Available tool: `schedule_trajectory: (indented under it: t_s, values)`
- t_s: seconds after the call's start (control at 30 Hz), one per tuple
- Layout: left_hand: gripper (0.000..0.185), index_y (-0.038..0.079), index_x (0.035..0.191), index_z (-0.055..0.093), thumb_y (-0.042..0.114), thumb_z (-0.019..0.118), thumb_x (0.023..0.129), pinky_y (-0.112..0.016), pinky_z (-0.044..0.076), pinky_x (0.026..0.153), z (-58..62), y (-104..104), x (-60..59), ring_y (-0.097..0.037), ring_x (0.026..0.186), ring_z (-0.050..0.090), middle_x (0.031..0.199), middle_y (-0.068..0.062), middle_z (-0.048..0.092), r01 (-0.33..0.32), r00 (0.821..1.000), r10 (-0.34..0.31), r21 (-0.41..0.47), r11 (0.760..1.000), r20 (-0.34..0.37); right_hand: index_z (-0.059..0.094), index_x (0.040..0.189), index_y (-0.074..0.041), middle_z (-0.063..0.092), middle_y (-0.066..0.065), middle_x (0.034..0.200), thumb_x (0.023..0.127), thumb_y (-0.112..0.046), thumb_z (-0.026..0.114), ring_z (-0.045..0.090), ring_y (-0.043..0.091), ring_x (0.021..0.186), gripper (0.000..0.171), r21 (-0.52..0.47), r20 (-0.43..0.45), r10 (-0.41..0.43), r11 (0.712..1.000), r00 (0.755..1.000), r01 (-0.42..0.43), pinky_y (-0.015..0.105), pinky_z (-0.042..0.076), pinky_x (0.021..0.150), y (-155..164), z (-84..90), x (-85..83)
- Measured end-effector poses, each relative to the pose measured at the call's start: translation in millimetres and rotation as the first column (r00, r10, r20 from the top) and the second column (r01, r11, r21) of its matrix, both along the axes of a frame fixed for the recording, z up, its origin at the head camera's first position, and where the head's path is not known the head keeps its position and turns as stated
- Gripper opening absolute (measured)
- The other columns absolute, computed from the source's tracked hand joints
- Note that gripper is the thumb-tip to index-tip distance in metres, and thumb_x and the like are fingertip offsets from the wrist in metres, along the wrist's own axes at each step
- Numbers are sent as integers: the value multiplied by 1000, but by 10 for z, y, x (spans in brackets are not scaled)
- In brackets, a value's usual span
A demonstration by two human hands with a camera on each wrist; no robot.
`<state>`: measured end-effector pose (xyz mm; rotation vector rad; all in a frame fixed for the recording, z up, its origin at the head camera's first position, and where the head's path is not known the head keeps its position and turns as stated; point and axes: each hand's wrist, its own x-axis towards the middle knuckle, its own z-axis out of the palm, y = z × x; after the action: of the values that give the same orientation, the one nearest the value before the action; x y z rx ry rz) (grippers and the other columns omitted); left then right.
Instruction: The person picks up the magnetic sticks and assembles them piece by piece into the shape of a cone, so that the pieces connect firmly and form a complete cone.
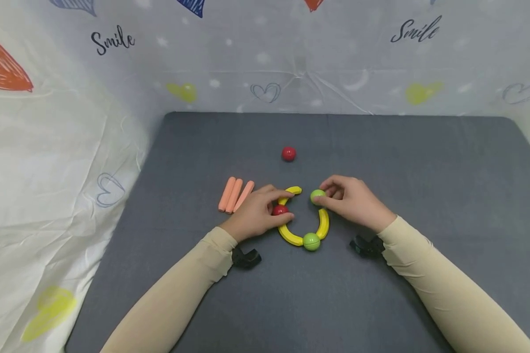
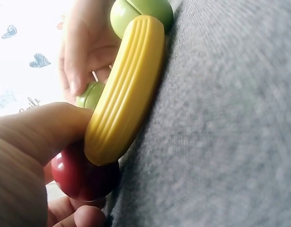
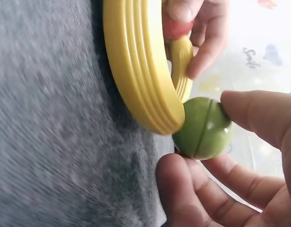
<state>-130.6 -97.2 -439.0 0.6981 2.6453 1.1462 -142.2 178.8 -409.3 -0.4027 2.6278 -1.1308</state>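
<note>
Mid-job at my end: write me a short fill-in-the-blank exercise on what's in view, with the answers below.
1. The right hand pinches a ball coloured ____.
2. The nearer red ball sits between the thumb and index finger of the ____ hand.
3. All the ribbed curved pieces are ____ in colour.
4. On the grey surface lie ____ salmon-coloured sticks.

Missing words: green; left; yellow; three.
</note>
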Motion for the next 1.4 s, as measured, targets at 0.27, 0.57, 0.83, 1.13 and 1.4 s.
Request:
schedule_trajectory:
  t_s: [0.27,0.57,0.83,1.13,1.4]
  values:
    - [48,22,136,71,36,83,92,-27,47,65,-25,6,0,-14,77,53,106,7,60,-3,1000,3,27,1000,-8,70,122,-11,72,6,104,97,-43,76,61,19,69,40,15,24,41,999,999,-42,34,51,62,10,-6,49]
    - [48,22,135,71,34,85,91,-27,46,65,-31,7,-5,-15,77,53,107,6,60,8,1000,-7,42,999,-19,69,126,-11,70,7,108,92,-27,83,61,17,65,40,29,25,76,997,997,-77,32,50,59,1,-57,75]
    - [43,23,133,72,34,83,93,-27,46,65,-35,-28,-18,-14,75,53,107,10,64,55,998,-55,89,995,0,69,125,-10,71,9,109,93,-25,83,64,15,72,38,22,19,82,996,996,-83,32,52,62,-10,-55,63]
    - [41,26,135,70,29,80,95,-27,47,63,-60,-90,-44,-13,69,54,109,11,65,88,995,-92,126,988,27,69,124,-9,70,9,108,93,-24,83,65,15,73,37,17,13,82,996,997,-82,31,51,61,-14,-51,58]
    - [41,25,137,69,27,77,97,-27,49,68,-46,-87,-44,-11,81,56,123,9,64,113,993,-114,83,990,2,68,126,-10,69,9,107,93,-25,82,64,15,74,39,18,6,80,997,997,-81,31,51,61,3,-46,87]
